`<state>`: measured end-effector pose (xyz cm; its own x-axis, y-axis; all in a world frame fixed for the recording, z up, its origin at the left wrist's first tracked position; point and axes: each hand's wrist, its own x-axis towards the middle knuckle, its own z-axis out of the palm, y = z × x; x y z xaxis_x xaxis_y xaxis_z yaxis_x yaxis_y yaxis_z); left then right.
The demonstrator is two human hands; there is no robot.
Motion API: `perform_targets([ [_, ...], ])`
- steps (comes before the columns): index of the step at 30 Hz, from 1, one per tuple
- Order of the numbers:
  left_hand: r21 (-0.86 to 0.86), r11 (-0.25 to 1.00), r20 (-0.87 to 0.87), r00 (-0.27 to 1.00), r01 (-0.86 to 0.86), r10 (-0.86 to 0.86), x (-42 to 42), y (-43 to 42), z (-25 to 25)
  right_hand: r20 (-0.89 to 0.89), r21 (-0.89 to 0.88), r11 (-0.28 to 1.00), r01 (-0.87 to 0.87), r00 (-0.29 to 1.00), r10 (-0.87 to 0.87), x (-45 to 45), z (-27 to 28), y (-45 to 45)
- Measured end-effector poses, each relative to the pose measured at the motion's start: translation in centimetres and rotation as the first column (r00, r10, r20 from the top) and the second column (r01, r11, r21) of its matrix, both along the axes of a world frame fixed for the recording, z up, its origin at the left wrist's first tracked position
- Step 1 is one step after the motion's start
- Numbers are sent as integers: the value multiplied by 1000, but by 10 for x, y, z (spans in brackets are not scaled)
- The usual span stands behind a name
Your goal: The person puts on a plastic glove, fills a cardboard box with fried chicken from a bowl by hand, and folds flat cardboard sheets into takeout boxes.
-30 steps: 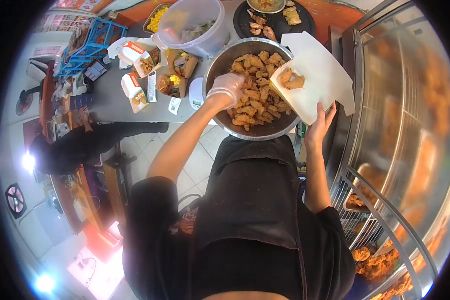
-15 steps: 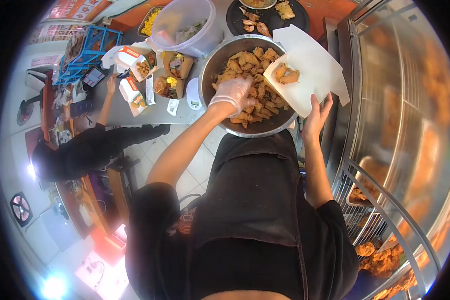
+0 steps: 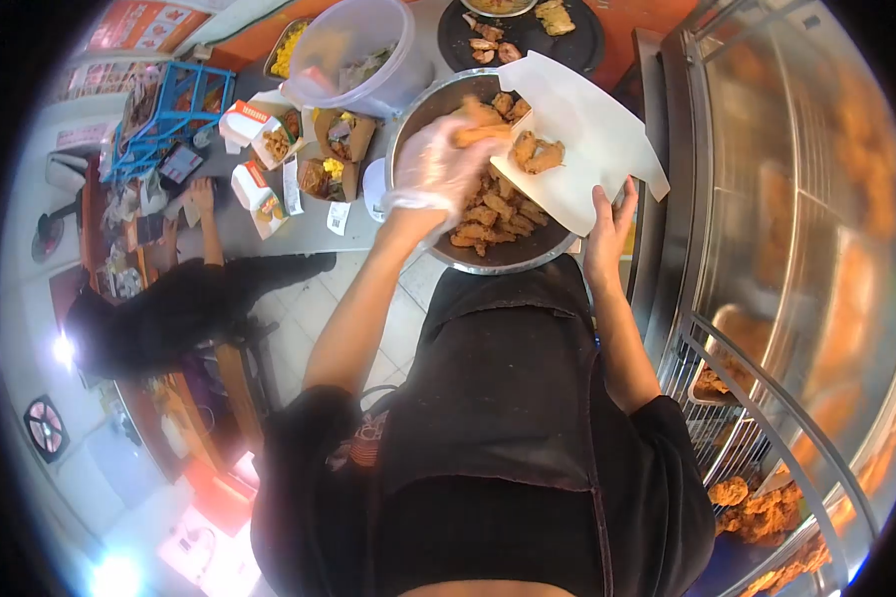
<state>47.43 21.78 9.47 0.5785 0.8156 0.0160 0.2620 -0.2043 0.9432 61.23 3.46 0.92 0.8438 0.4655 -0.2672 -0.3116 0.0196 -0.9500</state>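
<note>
My left hand (image 3: 436,171), in a clear plastic glove and slightly blurred, is closed on fried chicken (image 3: 483,127) above the large steel bowl (image 3: 540,255). More fried chicken pieces (image 3: 493,214) lie in the bowl below it. On the right, my right hand (image 3: 608,227) grips the lower edge of an open white carton (image 3: 592,129), its thumb and fingers around the card. The carton is tilted over the bowl's right side, and some fried chicken (image 3: 538,153) rests inside it. My left fingertips are close to the carton's left edge.
Filled food boxes (image 3: 259,199) and a plastic tub (image 3: 353,60) stand left of the bowl. Behind it is a black round tray (image 3: 567,55). A glass display cabinet (image 3: 767,219) borders the right. At far left, a co-worker's hand (image 3: 201,194) reaches over the counter.
My left hand has risen from the chicken in the bowl with pieces in its grip. The carton has moved left, closer to it. The co-worker's arm has also moved onto the counter.
</note>
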Motion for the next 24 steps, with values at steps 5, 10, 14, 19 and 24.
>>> perform_targets([
  [5,180,974,-347,935,141,-72,23,-15,32,-59,77,996,51,997,-47,2,-18,0],
  [10,65,917,-181,900,-393,398,-9,25,-41,-105,163,975,147,986,-131,17,2,-9],
  [14,156,936,-826,561,316,-51,-24,36,-88,-39,139,974,177,984,-174,28,-12,-13],
  [19,-1,935,-928,348,355,-133,-2,41,-52,-60,119,980,161,986,-154,13,6,-1],
  [24,85,941,-873,479,327,-88,-10,54,-73,-59,136,983,123,991,-116,9,-3,4],
])
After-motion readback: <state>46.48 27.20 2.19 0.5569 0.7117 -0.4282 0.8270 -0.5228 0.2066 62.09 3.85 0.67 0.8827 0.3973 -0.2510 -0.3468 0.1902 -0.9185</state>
